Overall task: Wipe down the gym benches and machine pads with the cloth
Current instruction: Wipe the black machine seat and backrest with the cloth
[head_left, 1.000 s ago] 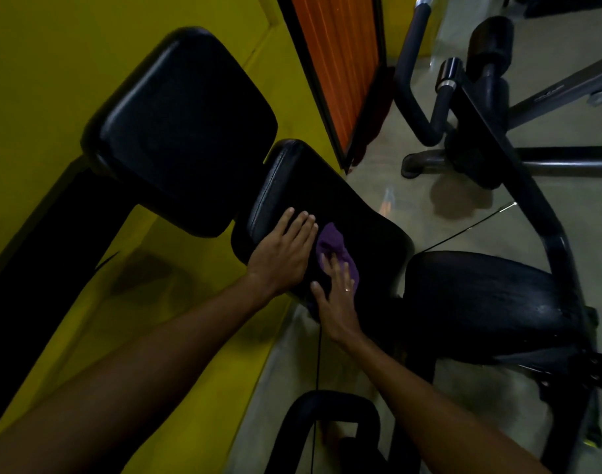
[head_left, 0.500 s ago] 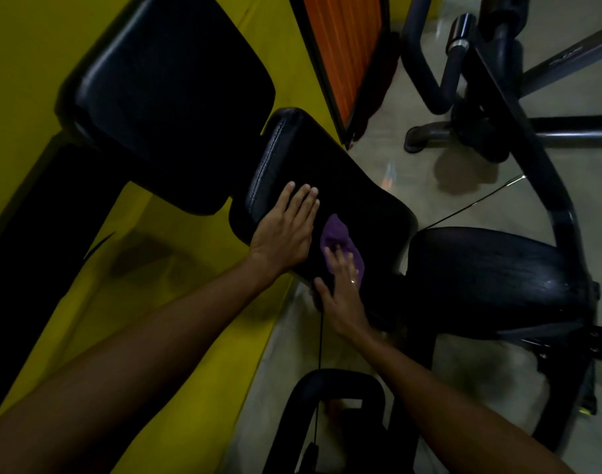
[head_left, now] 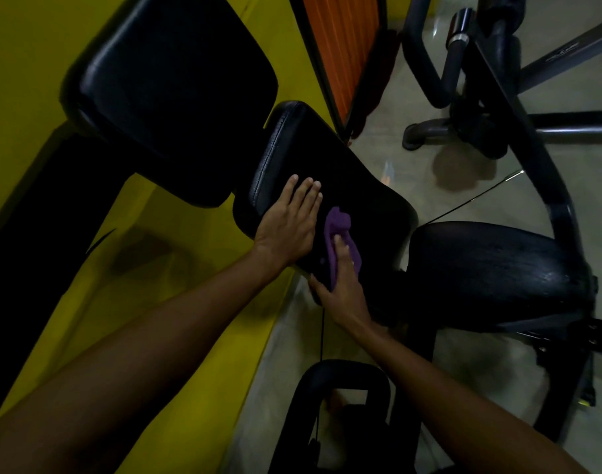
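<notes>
3 black pads in view, 1 cloth, my 2 hands. L hand (head_left: 287, 227) lies flat on the middle pad (head_left: 354, 186), fingers straight & together, holding nothing. R hand (head_left: 344, 289) is just beside it, also flat w/ straight fingers, pressing the purple cloth (head_left: 339, 224) onto the same pad near its lower edge, thumb spread toward the rim. Cloth is bunched: part sticks out past my fingertips, the rest is under my palm. Big pad (head_left: 176, 90) sits up-left, its corner overlapping the middle one. Seat pad (head_left: 498, 268) is to the right, apart from the cloth. 1 thin cable (head_left: 322, 333) runs down btw my forearms to 1 black loop handle (head_left: 344, 372). Yellow wall (head_left: 36, 63) on the left, 1 orange panel (head_left: 340, 46) behind, pale floor (head_left: 587, 186) on the right.
</notes>
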Demonstrator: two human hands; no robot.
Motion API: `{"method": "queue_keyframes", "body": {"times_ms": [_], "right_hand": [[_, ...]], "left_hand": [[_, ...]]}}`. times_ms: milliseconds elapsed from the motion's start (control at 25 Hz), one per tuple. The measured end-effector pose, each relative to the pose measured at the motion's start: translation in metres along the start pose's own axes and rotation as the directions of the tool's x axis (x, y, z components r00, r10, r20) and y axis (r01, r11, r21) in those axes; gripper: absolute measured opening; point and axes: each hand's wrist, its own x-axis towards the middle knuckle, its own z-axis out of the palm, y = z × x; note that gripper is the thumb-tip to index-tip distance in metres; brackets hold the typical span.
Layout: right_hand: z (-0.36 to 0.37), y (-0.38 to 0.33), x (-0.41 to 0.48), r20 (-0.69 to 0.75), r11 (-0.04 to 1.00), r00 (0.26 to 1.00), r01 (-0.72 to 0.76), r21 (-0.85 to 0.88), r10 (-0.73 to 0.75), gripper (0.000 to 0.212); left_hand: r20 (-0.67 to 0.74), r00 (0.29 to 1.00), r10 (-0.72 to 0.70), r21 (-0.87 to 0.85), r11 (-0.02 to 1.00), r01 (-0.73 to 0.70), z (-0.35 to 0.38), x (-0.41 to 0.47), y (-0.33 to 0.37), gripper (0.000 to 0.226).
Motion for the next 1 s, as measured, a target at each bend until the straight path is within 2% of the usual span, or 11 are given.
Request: {"method": "queue_keyframes", "body": {"times_ms": [80,160,240,280,320,440,520,640,840,920,1000], "right_hand": [[-0.003,0.030,-0.002,0.045,0.975,0.998,0.053,-0.217,-0.044,0.116],[-0.005,0.061,-0.009,0.049,0.953,0.996,-0.053,-0.299,0.071,0.124],[-0.006,0.074,-0.012,0.015,0.936,0.967,-0.243,-0.255,0.255,0.122],[-0.006,0.072,-0.010,0.009,0.933,0.958,-0.278,-0.226,0.288,0.118],[-0.005,0.064,-0.007,0.009,0.947,0.965,-0.257,-0.192,0.264,0.116],[0.004,0.018,0.015,0.002,0.992,0.998,-0.070,-0.103,0.071,0.112],[0.010,-0.004,0.028,-0.012,0.992,0.999,0.036,-0.121,-0.038,0.111],[0.006,0.003,0.027,0.012,0.987,0.997,0.081,-0.139,-0.080,0.112],[-0.016,0.033,0.015,0.173,0.999,0.985,-0.018,-0.042,0.025,0.101],[-0.022,0.038,0.018,0.170,0.996,0.981,-0.091,-0.016,0.093,0.094],[-0.025,0.046,0.027,0.105,0.981,0.977,-0.192,0.030,0.188,0.086]], "left_hand": [[-0.007,1.000,0.003,-0.012,1.000,-0.003,-0.001,0.000,0.000,0.063],[-0.011,1.000,-0.003,-0.019,1.000,0.003,0.000,-0.001,0.000,0.061],[0.006,1.000,-0.008,-0.016,1.000,0.008,0.001,0.000,0.000,0.062],[0.016,1.000,-0.005,-0.020,1.000,0.005,0.001,0.000,0.000,0.062],[0.020,1.000,-0.001,-0.020,1.000,0.002,0.001,0.000,0.000,0.062],[0.003,1.000,-0.004,-0.002,1.000,0.004,0.001,0.002,0.000,0.065],[0.019,1.000,0.008,-0.012,1.000,-0.007,0.000,0.001,0.000,0.065],[0.010,1.000,0.005,0.007,1.000,-0.005,0.002,0.000,0.001,0.065],[0.020,1.000,0.016,0.007,1.000,-0.016,0.002,-0.001,0.001,0.063],[0.023,0.999,0.022,-0.003,1.000,-0.022,0.001,0.000,-0.001,0.062],[0.037,0.999,0.026,-0.012,1.000,-0.026,-0.001,0.000,-0.001,0.063]]}}
